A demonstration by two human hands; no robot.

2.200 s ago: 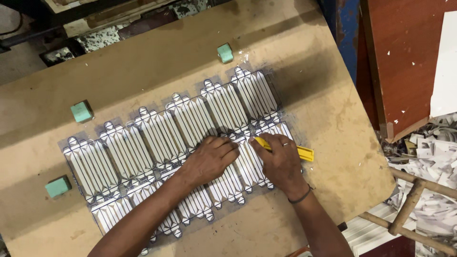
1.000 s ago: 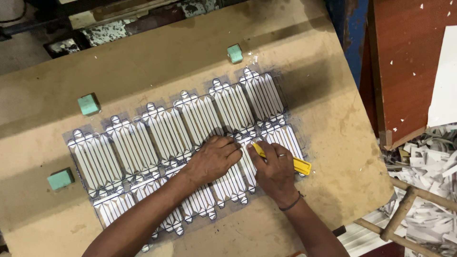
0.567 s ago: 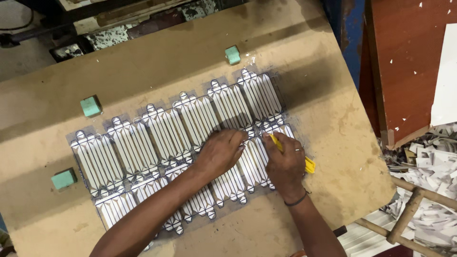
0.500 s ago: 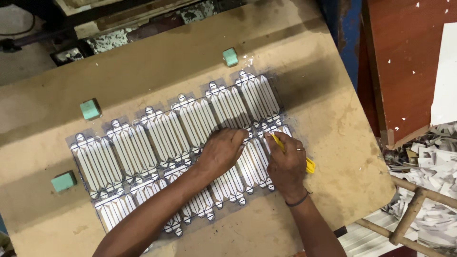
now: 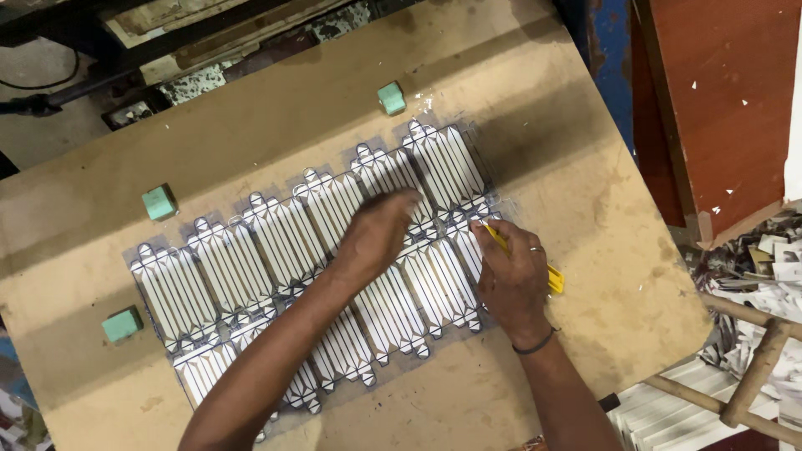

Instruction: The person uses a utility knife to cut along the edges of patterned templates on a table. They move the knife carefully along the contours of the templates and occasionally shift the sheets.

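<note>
Fingers of the right hand (image 5: 514,280) are closed around a yellow knife (image 5: 526,260), whose tip is set on the printed sheet (image 5: 276,250) near its upper right corner, while the yellow handle end shows past the back of the hand. The left hand (image 5: 372,238) is laid flat and open on the middle of the sheet, palm down, nothing being gripped; its outline is blurred. The sheet is spread across the brown board (image 5: 585,209) and is covered with two rows of white striped panels, some of which are hidden under the forearms. It is judged to be thin card: light, bendable, easily creased or torn along cut lines, and likely to slide on the smooth board unless pressed down. It would best be held flat under a spread palm close beside the blade, or lifted by an outer margin. Three small green blocks (image 5: 159,202) are seen on the board beyond the sheet's edges, apart from it. Paper scraps (image 5: 752,259) are piled off the board to the right.
</note>
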